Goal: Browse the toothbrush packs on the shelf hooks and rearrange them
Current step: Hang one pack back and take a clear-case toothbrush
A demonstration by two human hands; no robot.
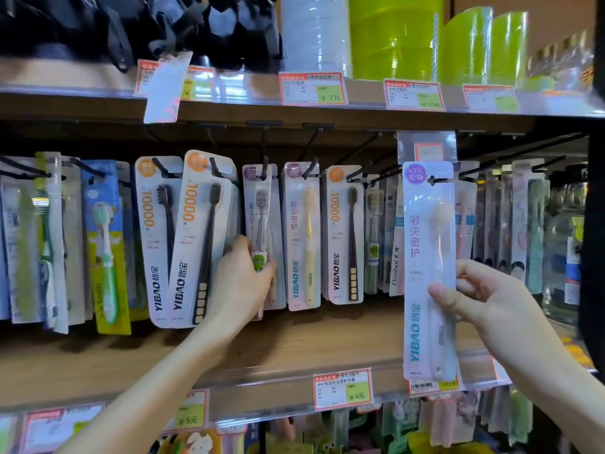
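Observation:
Toothbrush packs hang in a row from black hooks under a wooden shelf. My right hand [484, 296] pinches a pale lilac pack [425, 244] with a cream brush, held in front of the row, its hole at a hook tip [437, 180]. My left hand [242, 283] grips the lower part of a grey-brush pack [260, 208] that hangs on its hook. To its left hang two orange-label packs with black brushes [186, 237], one tilted. To its right hang a yellow-brush pack [302, 237] and another black-brush pack [343, 234].
A wooden shelf board [294, 342] runs below the packs, with price tags [342, 388] on its front rail. Green and blue packs [104, 244] hang far left, more packs far right. Green and white plastic containers [393, 34] stand on the upper shelf. More goods hang below.

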